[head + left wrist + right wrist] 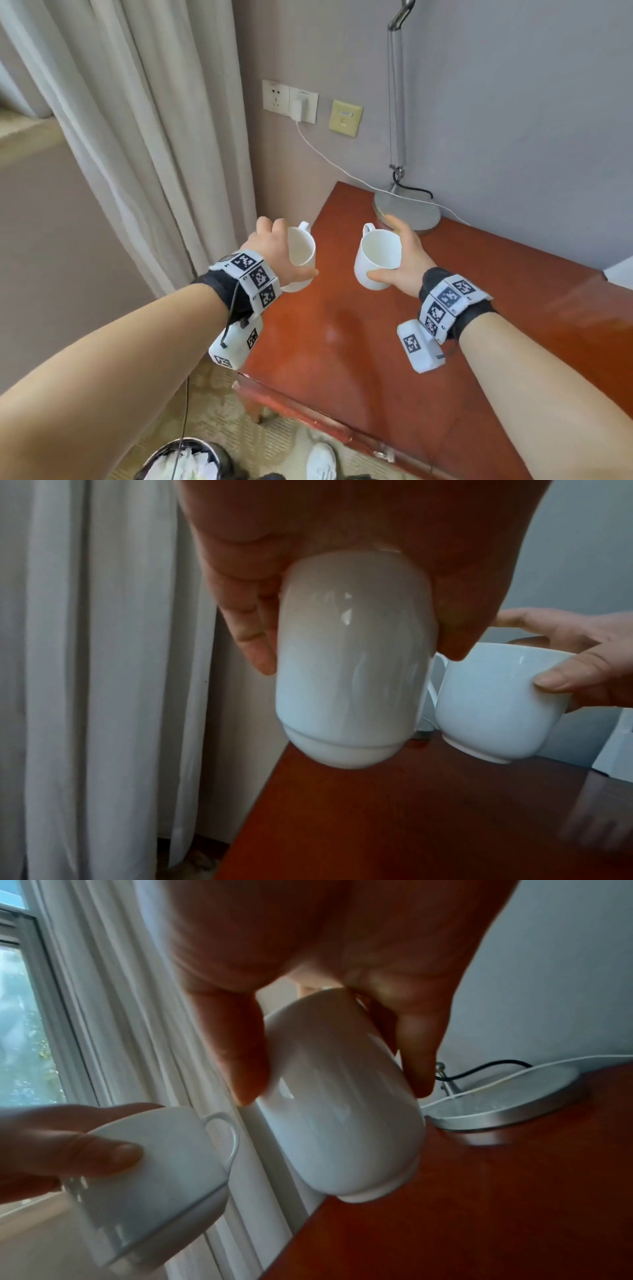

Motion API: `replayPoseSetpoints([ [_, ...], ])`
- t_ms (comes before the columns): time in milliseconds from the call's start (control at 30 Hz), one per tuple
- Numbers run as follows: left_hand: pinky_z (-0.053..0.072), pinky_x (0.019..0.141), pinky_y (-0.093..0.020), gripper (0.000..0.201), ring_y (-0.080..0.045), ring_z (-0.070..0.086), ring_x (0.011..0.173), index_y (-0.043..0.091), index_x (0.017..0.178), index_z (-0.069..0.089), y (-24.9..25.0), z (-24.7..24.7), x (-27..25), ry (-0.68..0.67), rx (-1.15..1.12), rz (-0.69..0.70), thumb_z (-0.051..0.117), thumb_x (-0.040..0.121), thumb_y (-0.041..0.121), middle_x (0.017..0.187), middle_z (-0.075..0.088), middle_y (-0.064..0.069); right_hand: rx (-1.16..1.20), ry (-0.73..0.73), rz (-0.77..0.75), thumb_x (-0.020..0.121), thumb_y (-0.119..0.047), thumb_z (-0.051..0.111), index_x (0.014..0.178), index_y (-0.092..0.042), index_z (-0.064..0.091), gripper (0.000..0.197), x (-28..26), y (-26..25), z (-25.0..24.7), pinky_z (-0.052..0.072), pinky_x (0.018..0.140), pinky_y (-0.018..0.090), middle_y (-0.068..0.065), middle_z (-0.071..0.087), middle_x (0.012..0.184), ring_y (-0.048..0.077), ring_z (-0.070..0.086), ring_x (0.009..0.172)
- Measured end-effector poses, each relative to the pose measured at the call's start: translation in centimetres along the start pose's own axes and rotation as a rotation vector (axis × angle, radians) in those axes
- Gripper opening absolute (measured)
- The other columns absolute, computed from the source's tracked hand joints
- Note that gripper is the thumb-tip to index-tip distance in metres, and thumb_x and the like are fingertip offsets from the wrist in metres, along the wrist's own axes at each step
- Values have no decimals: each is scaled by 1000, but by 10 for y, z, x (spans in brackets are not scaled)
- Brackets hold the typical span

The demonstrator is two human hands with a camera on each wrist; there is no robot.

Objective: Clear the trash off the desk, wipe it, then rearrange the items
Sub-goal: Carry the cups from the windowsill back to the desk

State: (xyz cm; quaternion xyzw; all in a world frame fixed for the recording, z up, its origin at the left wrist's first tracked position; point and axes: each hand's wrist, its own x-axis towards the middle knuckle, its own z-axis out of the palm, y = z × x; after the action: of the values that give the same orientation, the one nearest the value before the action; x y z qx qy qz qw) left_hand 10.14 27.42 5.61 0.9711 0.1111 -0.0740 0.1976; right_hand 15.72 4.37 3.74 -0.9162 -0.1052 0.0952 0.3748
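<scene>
Desk (394, 342) top bare near corner, wiped by look of it. Left hand (274, 245) clamped round left cup (301, 250); right hand (402, 263) round right cup (378, 260). Both cups lifted, upright, apart, likely for placing beside lamp base (407, 209).

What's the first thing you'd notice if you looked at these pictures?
Two white cups held up in the air: the left hand grips one cup and the right hand grips the other cup, above the shiny red desk. A silver lamp stands at the desk's far corner.
</scene>
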Motion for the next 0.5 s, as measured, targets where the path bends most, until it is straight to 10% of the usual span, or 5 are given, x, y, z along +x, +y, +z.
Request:
replayPoseSetpoints([
  [500,47,86,-35,90,-24,50,111,16,133,30,124,99,153,-88,66,-137,70,65,61,124,35,-5,95,-151,97,69,-22,80,145,-36,13,103,117,122,-34,30,95,21,-3,20,144,13,36,126],
])
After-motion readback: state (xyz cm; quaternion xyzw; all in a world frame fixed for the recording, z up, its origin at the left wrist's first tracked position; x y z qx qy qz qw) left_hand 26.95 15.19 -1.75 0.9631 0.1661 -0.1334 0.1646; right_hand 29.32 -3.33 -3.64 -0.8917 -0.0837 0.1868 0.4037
